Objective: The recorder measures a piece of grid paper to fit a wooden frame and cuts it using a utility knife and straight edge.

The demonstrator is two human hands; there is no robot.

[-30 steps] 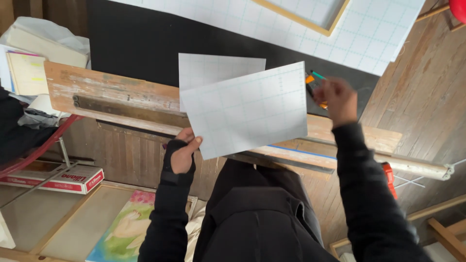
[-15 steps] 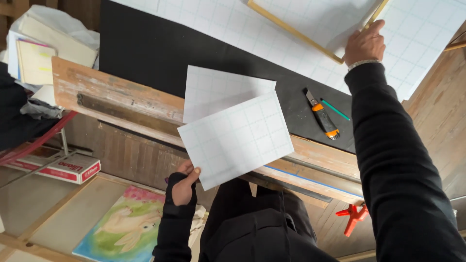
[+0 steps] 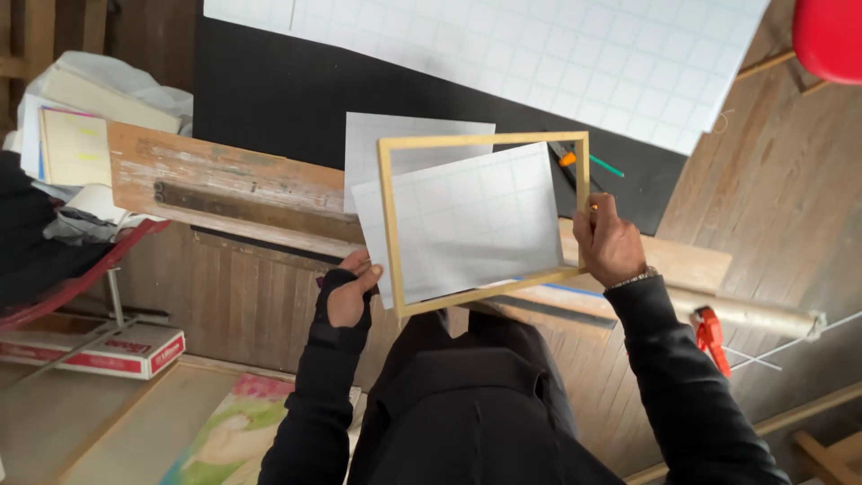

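My left hand (image 3: 350,289) pinches the lower left corner of a white gridded sheet (image 3: 467,220). My right hand (image 3: 611,242) grips the right side of a light wooden frame (image 3: 388,224), held over that sheet so the sheet shows through the opening. A second grey-white sheet (image 3: 386,135) lies behind them on the black mat (image 3: 269,99). Both arms wear black sleeves.
A worn wooden plank (image 3: 224,180) runs along the bench's near edge. A large gridded sheet (image 3: 539,54) covers the far mat. An orange-handled knife (image 3: 566,160) and a green pen (image 3: 609,167) lie beside the frame. A red clamp (image 3: 711,334), paper stacks (image 3: 72,144) and a painting (image 3: 233,427) are around.
My right hand reached to the far sheet, took the wooden frame and brought it back over the small gridded sheet. My left hand kept hold of the sheet.
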